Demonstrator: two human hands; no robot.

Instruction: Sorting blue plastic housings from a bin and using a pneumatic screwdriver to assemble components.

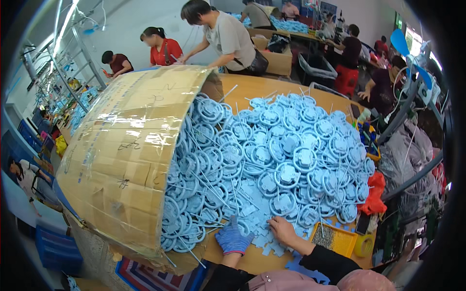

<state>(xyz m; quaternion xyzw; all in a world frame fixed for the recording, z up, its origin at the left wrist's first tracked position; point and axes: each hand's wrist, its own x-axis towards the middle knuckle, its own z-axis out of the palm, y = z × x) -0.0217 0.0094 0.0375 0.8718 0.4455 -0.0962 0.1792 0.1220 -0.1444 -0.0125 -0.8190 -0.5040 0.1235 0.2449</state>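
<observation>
Your left hand (233, 237), in a blue knitted glove, lies flat at the near edge of the worktop (252, 87), palm down on the rim of the heap of blue plastic ring parts (286, 150). Its fingers are spread slightly apart and press on the pieces; they are not closed on anything you can see. Your right hand (282, 230) is bare and rests just beside it, a little further toward the right, its fingers bent down onto the small flat blue pieces (264, 240) scattered at the near edge. Whether those fingers pinch a piece cannot be told, since the tips are hidden among the parts.

The heap covers most of the worktop from the middle out to the far and right edges, with thin pale sticks (208, 186) poking through it. A large cardboard box (121, 155) lies tipped on its side along the left edge, its open mouth facing the heap, with ring parts spilling out of it. Near the near right corner sits a yellow tray (335, 239), just beside your right forearm. Other people stand and sit at benches beyond the far edge.
</observation>
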